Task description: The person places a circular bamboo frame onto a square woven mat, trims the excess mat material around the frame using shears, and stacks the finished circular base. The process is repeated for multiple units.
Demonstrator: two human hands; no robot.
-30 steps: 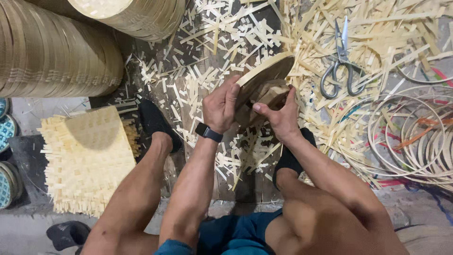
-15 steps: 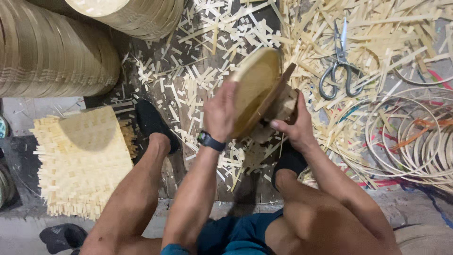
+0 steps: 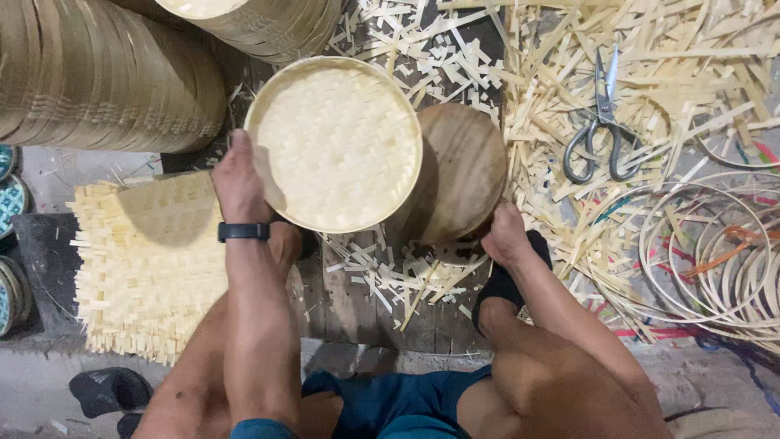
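Item: round woven bamboo tray (image 3: 335,142), pale, shallow-rimmed, held up flat toward you above the plank floor (image 3: 357,301)

Left hand (image 3: 240,183): your fingers are clamped on the tray's left rim, thumb side up, a dark wristband (image 3: 244,232) below

Right hand (image 3: 505,236): your fingers are curled over the near edge of the round wooden block (image 3: 459,167), which sits just right of the tray and partly behind it; how firmly they hold it cannot be told

Risks, as judged:
- Tray is carried by one rim only; a loose pinch could let it tip and drop onto the offcuts
- A hard squeeze could bend the thin rim hoop or spring the weave loose
- The tray's right edge overlaps the block; swinging it could knock the two together
- Offcut splinters (image 3: 406,272) lie right under your right wrist and by your knees; bare skin may catch on them

Surroundings:
- Scissors (image 3: 601,122), blades up, on the strip pile to the right, well apart from both hands
- Loose bamboo hoops (image 3: 707,244), far right
- Square woven mat (image 3: 150,260), untrimmed edges, beside your left forearm
- Stacks of finished trays (image 3: 97,73), upper left, close behind the held tray and limiting room to move it that way
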